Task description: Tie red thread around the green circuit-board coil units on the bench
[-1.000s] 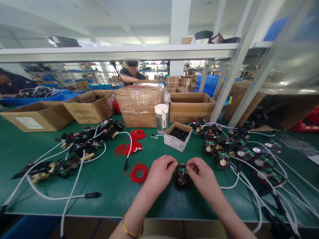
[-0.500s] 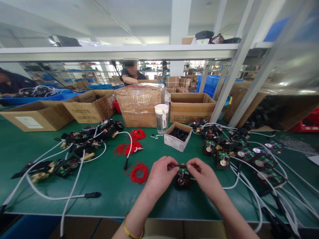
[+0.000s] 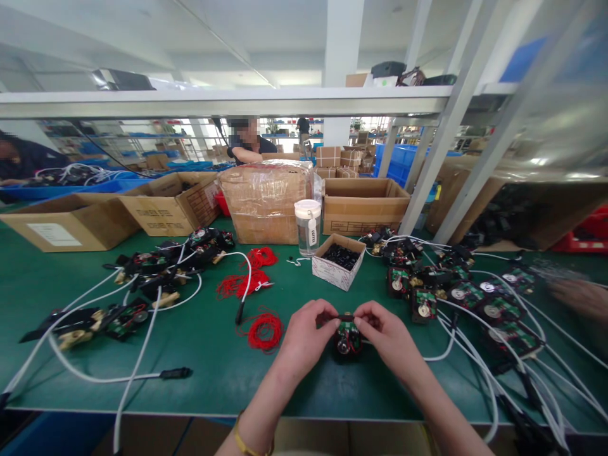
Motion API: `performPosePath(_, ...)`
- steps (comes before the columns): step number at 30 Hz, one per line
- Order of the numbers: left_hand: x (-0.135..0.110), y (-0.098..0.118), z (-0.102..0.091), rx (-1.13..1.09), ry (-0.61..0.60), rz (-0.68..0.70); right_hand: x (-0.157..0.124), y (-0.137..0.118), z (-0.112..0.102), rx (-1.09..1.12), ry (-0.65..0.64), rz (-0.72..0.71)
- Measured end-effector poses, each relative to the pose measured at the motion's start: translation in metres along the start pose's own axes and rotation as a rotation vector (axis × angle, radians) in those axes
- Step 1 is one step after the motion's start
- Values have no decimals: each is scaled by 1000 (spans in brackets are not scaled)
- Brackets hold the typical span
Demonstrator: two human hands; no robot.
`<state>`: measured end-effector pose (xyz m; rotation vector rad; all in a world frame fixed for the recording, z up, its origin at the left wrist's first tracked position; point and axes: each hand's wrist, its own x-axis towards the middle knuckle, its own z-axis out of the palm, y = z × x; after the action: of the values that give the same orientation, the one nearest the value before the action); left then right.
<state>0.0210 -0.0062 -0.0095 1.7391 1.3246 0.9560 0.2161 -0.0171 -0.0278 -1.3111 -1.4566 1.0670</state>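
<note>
Both my hands meet over a small black module with a green circuit board (image 3: 347,339) that rests on the green table mat (image 3: 213,367) near the front edge. My left hand (image 3: 304,334) is closed, its fingertips pinching the module's upper left. My right hand (image 3: 386,334) is closed too, pinching the upper right, where a thin dark part spans between my fingertips. A white cable (image 3: 446,352) leads away from the module to the right. A coil of red wire (image 3: 264,330) lies just left of my left hand.
More circuit modules with white cables lie at the right (image 3: 475,304) and left (image 3: 142,278). A small box of black parts (image 3: 338,260) and a clear jar (image 3: 307,226) stand behind my hands. Cardboard boxes (image 3: 266,199) line the back. Another person's blurred hand (image 3: 579,294) shows at far right.
My hands have shifted slightly on the module while keeping their pinch. A blurred hand has come into view at the far right edge.
</note>
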Motion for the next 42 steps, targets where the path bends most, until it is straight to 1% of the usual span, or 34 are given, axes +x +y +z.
performPosePath(4,-2,-3,1,-8,6,0,-2,2,0,-9,-7,-19)
performPosePath(9,-6,-7,0,-98,-24,-5,-9,4,-3,7,-20,-30)
performPosePath(17,-15,-17,5,-145,-27,1,-21,11,-4,-86,-14,-78)
performPosePath(24,-26,-22,10,-248,-85,-40,-35,15,2,-157,-18,-63)
performPosePath(32,-32,-17,14,-270,-58,-66,-40,24,13,-219,25,-94)
performPosePath(38,-33,-9,18,-245,-41,-97,-42,30,24,-243,116,-87)
performPosePath(42,-33,-8,22,-203,-9,-127,-42,29,32,-271,185,-97)
